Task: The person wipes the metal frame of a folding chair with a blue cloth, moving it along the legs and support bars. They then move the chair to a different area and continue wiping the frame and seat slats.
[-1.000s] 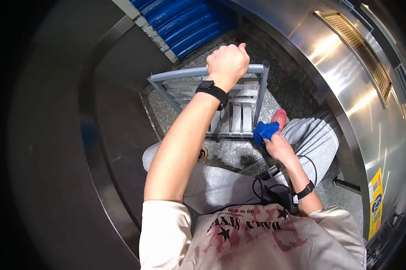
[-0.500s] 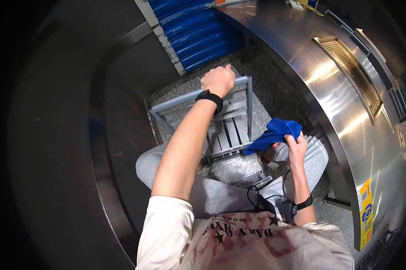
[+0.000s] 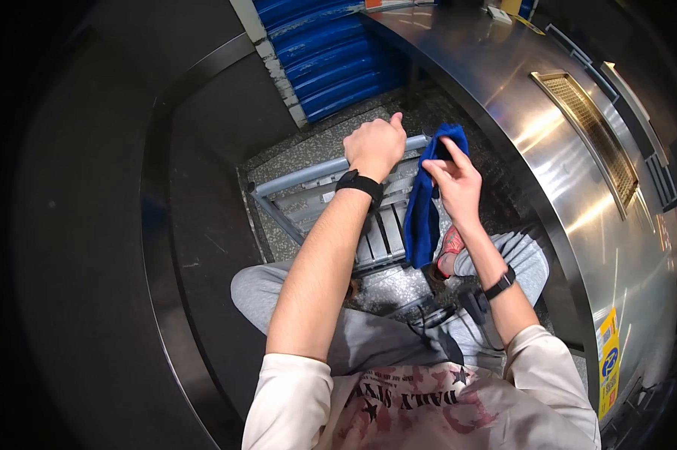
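Note:
A grey metal frame with slats (image 3: 301, 176) stands on the speckled floor between my knees. My left hand (image 3: 376, 148) is closed round its top rail, near the far right corner. In my right hand (image 3: 458, 184) is a blue cloth (image 3: 422, 217), pinched between thumb and fingers. The cloth hangs down along the right side of the frame, and its upper part lies by the corner of the rail. Part of the rail is hidden beneath my left hand.
A stainless steel counter (image 3: 530, 112) with a mesh-covered tray (image 3: 590, 135) curves along the right. Blue ribbed panelling (image 3: 316, 60) is at the back. A dark panel (image 3: 203, 225) stands on the left. A red shoe (image 3: 451, 244) shows beside the cloth.
My right hand has moved up and forward with the blue cloth, from above my right knee to the frame's right corner. My left hand has shifted slightly right in view, still on the rail.

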`<action>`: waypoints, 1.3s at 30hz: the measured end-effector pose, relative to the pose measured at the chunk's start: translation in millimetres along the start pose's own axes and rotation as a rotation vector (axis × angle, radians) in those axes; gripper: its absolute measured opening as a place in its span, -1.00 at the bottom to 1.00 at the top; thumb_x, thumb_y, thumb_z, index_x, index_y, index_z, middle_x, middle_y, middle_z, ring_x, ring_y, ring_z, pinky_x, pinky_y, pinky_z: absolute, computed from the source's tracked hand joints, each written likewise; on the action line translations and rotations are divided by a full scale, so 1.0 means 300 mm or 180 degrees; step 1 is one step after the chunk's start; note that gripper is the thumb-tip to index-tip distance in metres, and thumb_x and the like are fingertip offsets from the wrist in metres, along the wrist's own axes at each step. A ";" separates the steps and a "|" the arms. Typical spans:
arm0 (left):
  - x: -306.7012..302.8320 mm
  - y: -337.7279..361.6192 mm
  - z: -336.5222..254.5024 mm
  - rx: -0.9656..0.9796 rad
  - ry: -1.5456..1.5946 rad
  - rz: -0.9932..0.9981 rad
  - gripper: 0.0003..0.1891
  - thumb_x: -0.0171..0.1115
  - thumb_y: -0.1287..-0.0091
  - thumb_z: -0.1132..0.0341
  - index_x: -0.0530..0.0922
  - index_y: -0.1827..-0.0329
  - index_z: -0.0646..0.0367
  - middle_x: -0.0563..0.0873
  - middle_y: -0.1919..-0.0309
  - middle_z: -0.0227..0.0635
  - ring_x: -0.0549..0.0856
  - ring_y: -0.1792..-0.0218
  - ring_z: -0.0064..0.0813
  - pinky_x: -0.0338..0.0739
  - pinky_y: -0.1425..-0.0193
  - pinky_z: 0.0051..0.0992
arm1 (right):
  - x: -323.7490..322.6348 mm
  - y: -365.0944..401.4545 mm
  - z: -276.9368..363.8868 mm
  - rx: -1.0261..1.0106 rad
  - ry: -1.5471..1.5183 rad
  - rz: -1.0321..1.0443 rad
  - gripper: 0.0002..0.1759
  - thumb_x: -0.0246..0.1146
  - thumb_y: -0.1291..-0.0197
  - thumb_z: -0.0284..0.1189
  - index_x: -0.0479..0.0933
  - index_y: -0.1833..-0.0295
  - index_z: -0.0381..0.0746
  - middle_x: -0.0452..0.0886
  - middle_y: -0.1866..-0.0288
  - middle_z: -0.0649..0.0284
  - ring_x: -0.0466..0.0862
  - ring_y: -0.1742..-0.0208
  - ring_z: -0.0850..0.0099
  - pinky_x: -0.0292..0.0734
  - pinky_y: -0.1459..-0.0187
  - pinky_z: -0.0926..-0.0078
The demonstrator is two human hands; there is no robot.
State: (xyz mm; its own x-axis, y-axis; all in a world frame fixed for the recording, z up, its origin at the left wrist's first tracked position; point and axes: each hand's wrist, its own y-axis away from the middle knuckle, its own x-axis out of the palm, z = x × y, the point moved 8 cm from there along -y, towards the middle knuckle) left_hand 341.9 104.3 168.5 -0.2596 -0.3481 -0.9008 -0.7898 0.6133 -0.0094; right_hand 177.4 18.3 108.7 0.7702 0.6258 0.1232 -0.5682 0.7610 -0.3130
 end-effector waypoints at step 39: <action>0.052 0.011 -0.070 0.0287 -0.0238 -0.0376 -0.29 -0.10 -0.55 -0.16 0.76 0.40 0.30 0.77 0.38 0.16 0.79 0.24 0.17 0.65 0.06 0.00 | -0.089 0.241 -0.491 0.0330 0.1838 -0.0423 -0.51 0.28 -0.42 -0.34 0.34 -0.33 -0.32 0.66 0.10 -0.26 0.68 0.05 -0.26 0.56 0.07 -0.08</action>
State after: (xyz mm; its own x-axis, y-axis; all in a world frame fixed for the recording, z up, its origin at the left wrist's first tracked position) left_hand 323.7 86.0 163.3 -0.1233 -0.3698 -0.9209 -0.7584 0.6336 -0.1529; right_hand 158.4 31.4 -56.0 0.8529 0.3521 -0.3855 -0.4592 0.8573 -0.2328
